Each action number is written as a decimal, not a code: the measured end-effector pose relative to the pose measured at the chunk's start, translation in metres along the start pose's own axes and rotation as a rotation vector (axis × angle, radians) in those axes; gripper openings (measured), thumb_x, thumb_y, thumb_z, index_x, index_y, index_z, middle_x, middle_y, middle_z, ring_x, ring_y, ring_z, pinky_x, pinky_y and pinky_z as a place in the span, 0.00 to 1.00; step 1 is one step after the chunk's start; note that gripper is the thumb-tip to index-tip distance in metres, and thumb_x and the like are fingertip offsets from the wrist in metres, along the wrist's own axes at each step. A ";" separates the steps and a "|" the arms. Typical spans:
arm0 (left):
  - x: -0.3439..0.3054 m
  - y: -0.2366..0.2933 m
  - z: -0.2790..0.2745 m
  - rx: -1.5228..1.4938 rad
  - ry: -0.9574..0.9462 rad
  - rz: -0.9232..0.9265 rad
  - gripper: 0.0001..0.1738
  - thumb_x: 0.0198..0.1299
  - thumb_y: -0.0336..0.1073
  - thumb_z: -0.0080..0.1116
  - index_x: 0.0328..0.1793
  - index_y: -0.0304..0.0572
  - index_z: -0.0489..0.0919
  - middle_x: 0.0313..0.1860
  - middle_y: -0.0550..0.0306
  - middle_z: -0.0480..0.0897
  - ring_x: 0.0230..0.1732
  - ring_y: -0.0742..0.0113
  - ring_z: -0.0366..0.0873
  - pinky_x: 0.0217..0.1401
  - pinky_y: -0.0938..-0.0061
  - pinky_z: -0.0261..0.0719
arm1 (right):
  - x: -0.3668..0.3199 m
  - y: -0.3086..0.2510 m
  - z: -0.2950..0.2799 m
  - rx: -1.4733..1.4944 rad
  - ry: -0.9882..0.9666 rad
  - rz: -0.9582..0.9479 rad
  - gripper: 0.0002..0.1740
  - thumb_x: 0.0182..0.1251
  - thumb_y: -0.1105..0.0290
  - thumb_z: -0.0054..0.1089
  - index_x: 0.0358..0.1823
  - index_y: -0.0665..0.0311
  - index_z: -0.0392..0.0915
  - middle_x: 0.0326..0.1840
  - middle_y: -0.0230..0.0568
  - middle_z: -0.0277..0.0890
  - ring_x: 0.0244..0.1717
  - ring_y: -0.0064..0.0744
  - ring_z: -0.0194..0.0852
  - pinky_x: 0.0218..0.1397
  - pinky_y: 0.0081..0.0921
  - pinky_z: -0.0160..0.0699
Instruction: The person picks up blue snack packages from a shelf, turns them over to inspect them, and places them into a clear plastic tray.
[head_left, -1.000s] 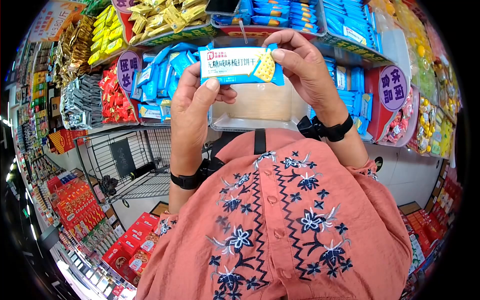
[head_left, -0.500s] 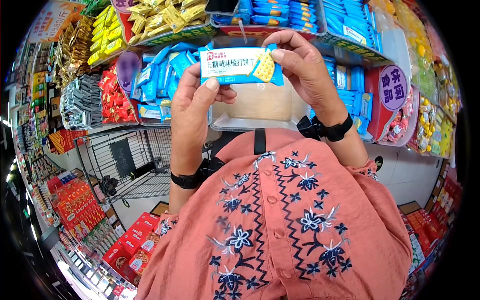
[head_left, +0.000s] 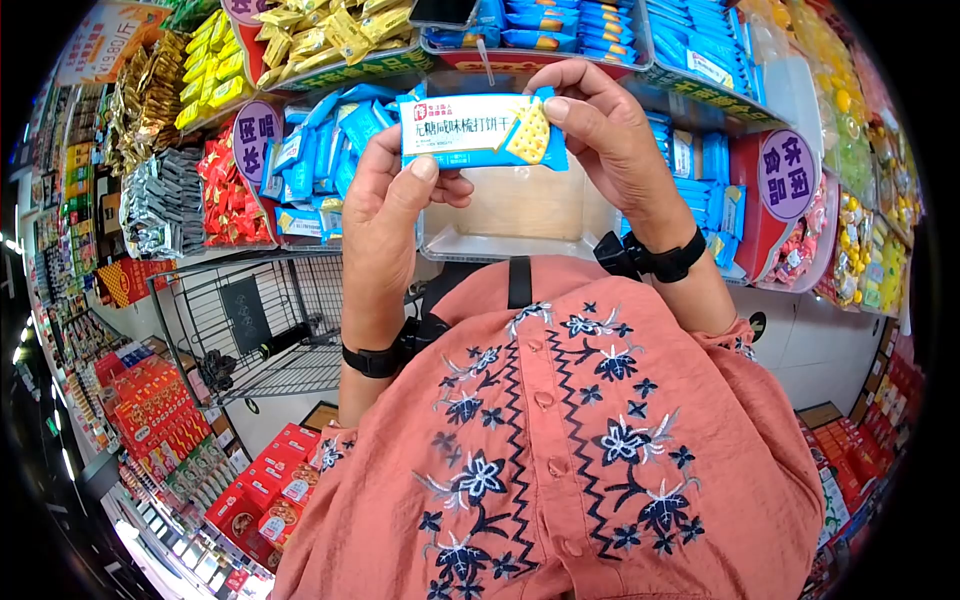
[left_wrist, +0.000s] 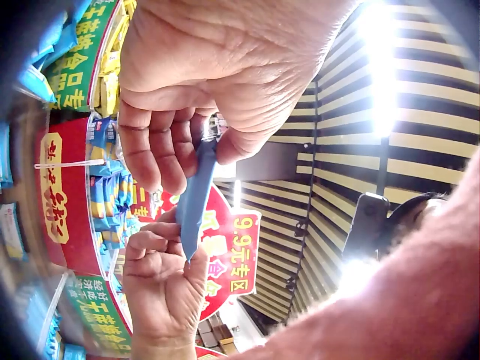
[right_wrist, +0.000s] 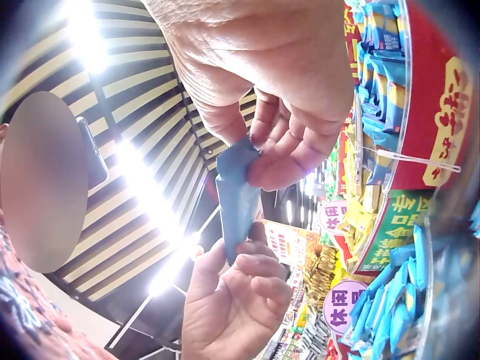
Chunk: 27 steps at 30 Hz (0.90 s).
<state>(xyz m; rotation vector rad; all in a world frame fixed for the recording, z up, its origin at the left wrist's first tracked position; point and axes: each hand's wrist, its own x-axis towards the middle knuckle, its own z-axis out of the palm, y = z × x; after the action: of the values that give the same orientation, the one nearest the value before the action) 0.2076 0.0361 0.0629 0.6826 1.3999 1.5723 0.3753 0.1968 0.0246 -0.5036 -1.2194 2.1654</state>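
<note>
A blue and white cracker packet (head_left: 460,130), with crackers pictured at its right end, is held up level between both hands. My left hand (head_left: 388,195) grips its left end, thumb on the printed front and fingers behind. At the upper right corner, my right hand (head_left: 605,130) pinches the packet between thumb and fingers. Edge-on in the left wrist view, the packet (left_wrist: 196,199) spans the gap between the two hands. From the right wrist, its blue back (right_wrist: 238,196) shows, smooth and unopened where visible.
Behind the hands stands a clear bin (head_left: 510,215) with a bare wooden-coloured bottom. Blue packets (head_left: 318,150) fill the bin to its left, and red-wrapped sweets (head_left: 236,190) lie beyond. A wire shopping cart (head_left: 250,310) stands at the left. Purple round signs (head_left: 787,175) mark the shelves.
</note>
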 end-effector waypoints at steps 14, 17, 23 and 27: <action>0.001 -0.002 0.000 -0.023 0.010 -0.013 0.22 0.72 0.40 0.56 0.65 0.32 0.71 0.44 0.51 0.85 0.42 0.67 0.84 0.48 0.73 0.83 | 0.000 0.001 0.000 0.006 -0.004 0.013 0.18 0.72 0.64 0.64 0.57 0.65 0.76 0.50 0.32 0.77 0.48 0.17 0.77 0.55 0.18 0.79; 0.002 -0.002 0.000 -0.037 0.009 -0.018 0.22 0.73 0.40 0.56 0.65 0.32 0.71 0.44 0.51 0.84 0.42 0.66 0.85 0.48 0.72 0.83 | 0.000 0.000 0.000 0.006 -0.006 0.021 0.18 0.72 0.64 0.64 0.57 0.64 0.77 0.49 0.31 0.77 0.48 0.16 0.76 0.54 0.18 0.79; 0.002 -0.003 -0.001 -0.041 0.001 -0.019 0.22 0.73 0.39 0.56 0.65 0.31 0.71 0.44 0.50 0.84 0.43 0.66 0.84 0.48 0.72 0.83 | 0.000 0.001 -0.001 0.010 -0.007 0.025 0.18 0.72 0.64 0.64 0.57 0.64 0.76 0.50 0.31 0.77 0.48 0.16 0.76 0.54 0.17 0.79; 0.003 -0.004 -0.001 -0.038 0.001 -0.021 0.22 0.73 0.40 0.56 0.64 0.31 0.71 0.44 0.50 0.84 0.43 0.66 0.84 0.48 0.72 0.83 | 0.001 0.001 0.000 0.014 -0.001 0.022 0.18 0.72 0.63 0.65 0.57 0.64 0.76 0.50 0.32 0.77 0.48 0.16 0.77 0.54 0.18 0.79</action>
<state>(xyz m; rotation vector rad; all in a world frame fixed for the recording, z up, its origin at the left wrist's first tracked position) 0.2062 0.0377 0.0584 0.6421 1.3705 1.5793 0.3745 0.1968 0.0234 -0.5130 -1.2036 2.1917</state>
